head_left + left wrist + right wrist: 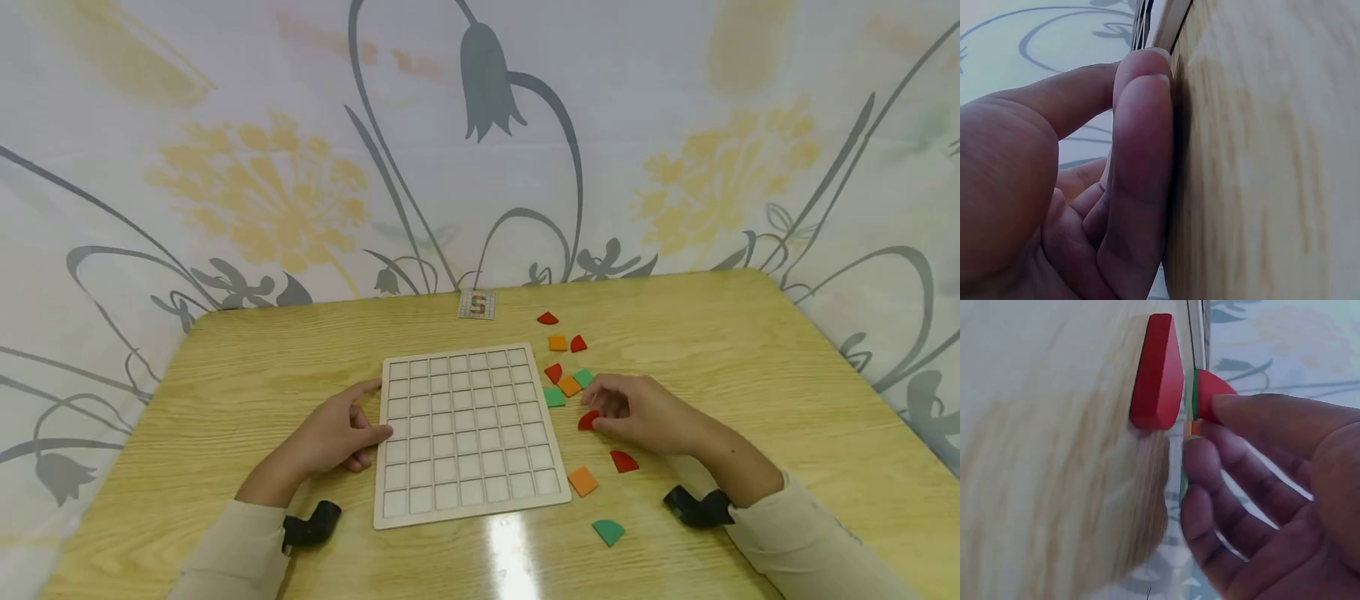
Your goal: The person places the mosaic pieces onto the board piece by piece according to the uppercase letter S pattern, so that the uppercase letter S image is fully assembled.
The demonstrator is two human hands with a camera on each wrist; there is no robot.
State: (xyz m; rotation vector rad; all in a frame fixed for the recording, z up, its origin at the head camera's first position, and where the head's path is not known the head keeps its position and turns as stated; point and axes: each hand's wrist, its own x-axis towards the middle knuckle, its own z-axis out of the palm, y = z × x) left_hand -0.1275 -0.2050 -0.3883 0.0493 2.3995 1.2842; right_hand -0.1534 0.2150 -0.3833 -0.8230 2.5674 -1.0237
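On the pale wood-grain bench [750, 350] lies a light wooden grid board of small square cells [468, 429], with the person's hands on either side of it. The left hand [337, 433] rests at the board's left edge, thumb and forefinger spread and touching that edge, the other fingers loosely curled and gripping nothing; the left wrist view shows a fingertip [1141, 81] lying flat along the bench. The right hand [645, 412] lies just right of the board, and its fingertips [1210, 456] meet a red quarter-round wooden piece [588, 420]; its grip seems to be a light pinch on that piece, though the wrist view is too close to be sure. Nearby a second red quarter-round piece [623, 461], an orange square tile [582, 481] and a green quarter-round piece [608, 531] lie apart on the bench, nearer the person. Beyond the right hand lies a loose cluster of red, orange and green pieces [567, 371], and a small pattern card [477, 304] lies at the far edge.
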